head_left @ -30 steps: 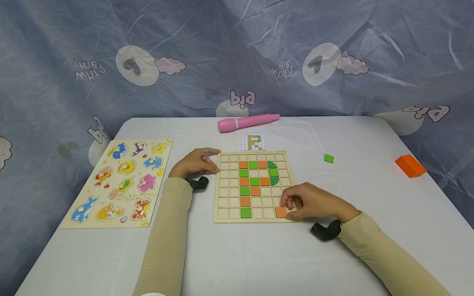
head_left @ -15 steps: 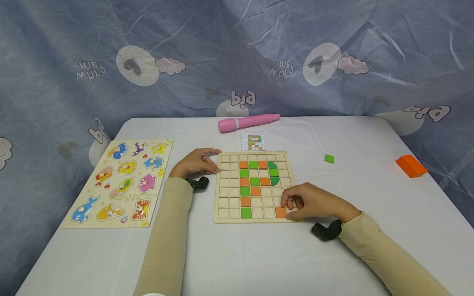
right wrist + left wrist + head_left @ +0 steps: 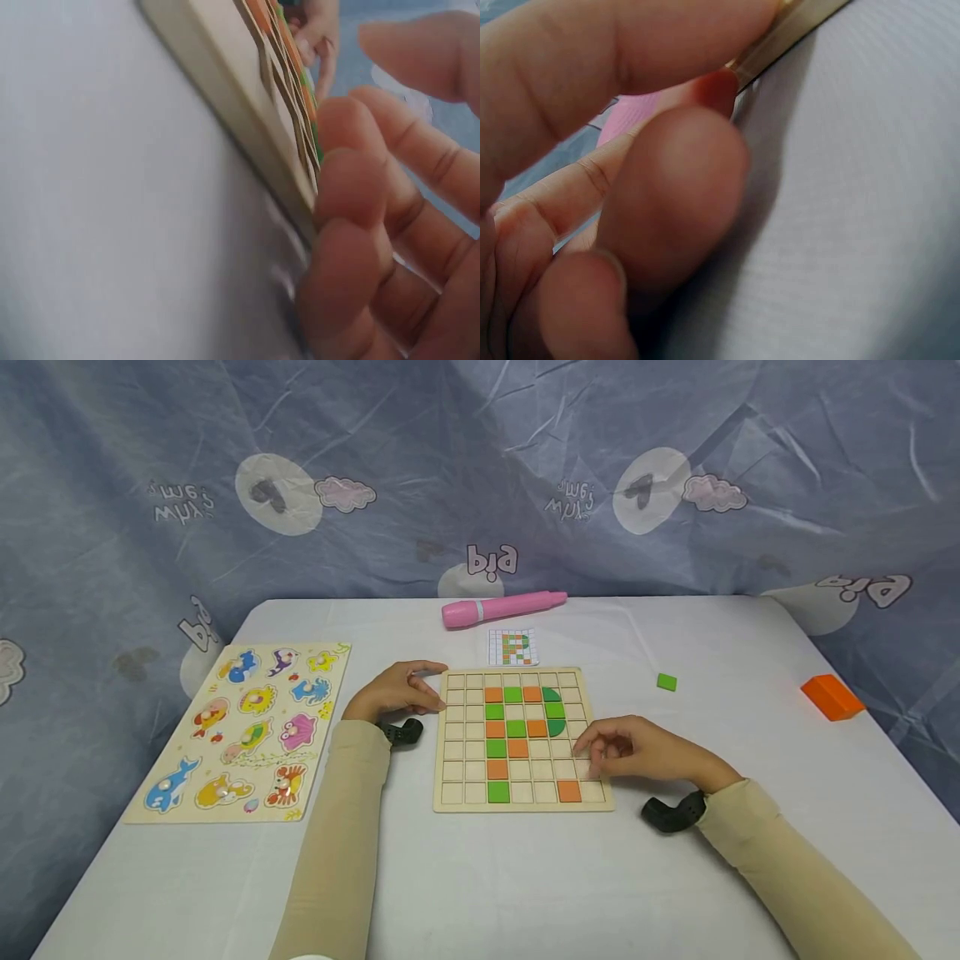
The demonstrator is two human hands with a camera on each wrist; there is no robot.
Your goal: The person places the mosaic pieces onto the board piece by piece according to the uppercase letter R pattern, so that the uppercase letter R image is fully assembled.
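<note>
A wooden grid board [image 3: 454, 749] lies flat at the centre of the table, bearing orange and green square tiles and dark green curved ones. My left hand [image 3: 397, 689] rests at its upper left edge, fingertips against the rim and holding nothing. Over the board's right edge hovers my right hand [image 3: 637, 750], its thumb apart from the bent, relaxed fingers in the right wrist view, with nothing between them. Just below it, an orange square tile [image 3: 569, 791] sits in a bottom-row cell. A loose green tile [image 3: 667, 682] lies on the table to the right.
Behind the board lie a small printed pattern card [image 3: 513, 647] and a pink pen-like stick [image 3: 504, 608]. A sea-animal puzzle board [image 3: 281, 745] is at the left. An orange block [image 3: 832, 697] stands near the table's right edge. A patterned curtain [image 3: 420, 460] hangs behind.
My right hand has let go of the orange tile in the bottom row and lifted slightly up and away. The left hand stays at the board's edge.
</note>
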